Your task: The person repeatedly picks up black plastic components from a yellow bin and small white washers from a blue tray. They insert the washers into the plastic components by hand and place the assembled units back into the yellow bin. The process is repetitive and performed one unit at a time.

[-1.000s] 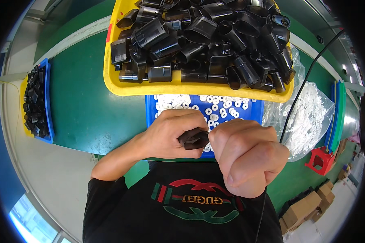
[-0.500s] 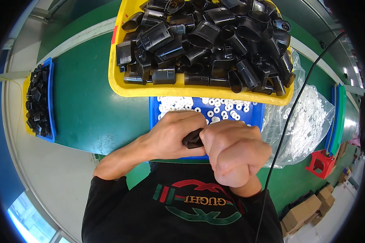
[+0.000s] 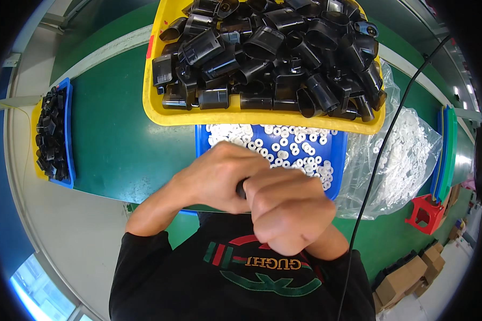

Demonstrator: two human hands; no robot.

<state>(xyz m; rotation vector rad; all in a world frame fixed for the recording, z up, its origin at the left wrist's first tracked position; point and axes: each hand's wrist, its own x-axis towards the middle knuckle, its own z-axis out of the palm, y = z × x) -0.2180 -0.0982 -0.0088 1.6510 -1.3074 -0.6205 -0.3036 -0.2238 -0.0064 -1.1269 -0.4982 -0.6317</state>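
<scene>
Both hands meet in front of my chest, over the near edge of a blue tray (image 3: 338, 171) of white washers (image 3: 284, 145). My left hand (image 3: 219, 174) is wrapped round a black plastic part (image 3: 241, 189), of which only a small dark bit shows between the hands. Closed into a fist, my right hand (image 3: 290, 208) presses up against the left one and covers most of the part. Whatever its fingers hold is hidden from view.
A yellow bin (image 3: 262, 119) heaped with black plastic fittings (image 3: 265, 43) stands beyond the blue tray. On the right lies a clear bag (image 3: 407, 155) of white pieces, crossed by a black cable (image 3: 383, 144). Another bin (image 3: 68, 134) of black parts is far left.
My right hand has shifted left and toward me, covering more of the black part. More of the blue tray and its washers shows on the right.
</scene>
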